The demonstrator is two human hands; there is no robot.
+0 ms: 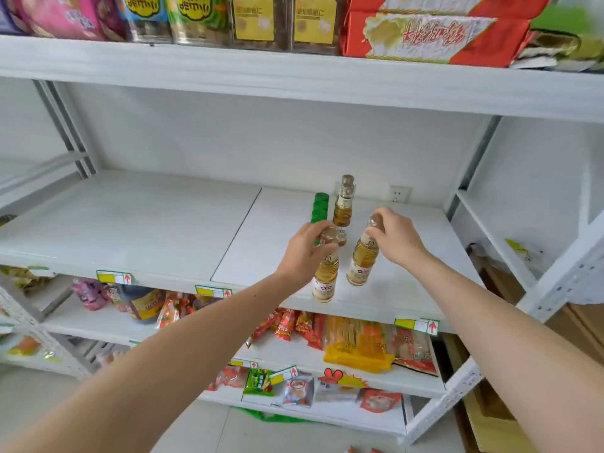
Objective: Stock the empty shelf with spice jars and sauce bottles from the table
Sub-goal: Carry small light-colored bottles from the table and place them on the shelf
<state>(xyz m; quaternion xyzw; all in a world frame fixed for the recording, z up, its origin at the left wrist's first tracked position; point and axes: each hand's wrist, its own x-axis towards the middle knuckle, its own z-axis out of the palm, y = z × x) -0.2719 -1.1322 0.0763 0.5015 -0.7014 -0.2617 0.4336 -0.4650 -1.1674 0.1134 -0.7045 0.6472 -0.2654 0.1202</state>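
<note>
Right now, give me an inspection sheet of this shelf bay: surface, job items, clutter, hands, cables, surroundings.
Surface: white shelf, left half bare.
Job items: two amber sauce bottles, left bottle near the front edge, right bottle beside it; more amber bottles and a row of green caps behind.
Clutter: nothing seen.
Hands: left hand has its grip on the left bottle's cap; right hand on the right bottle's cap.
Cables: nothing seen; wall socket behind.
Surroundings: red box above, snack packets below.

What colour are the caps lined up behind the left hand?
Bright green caps, seen clearly in the head view.
</note>
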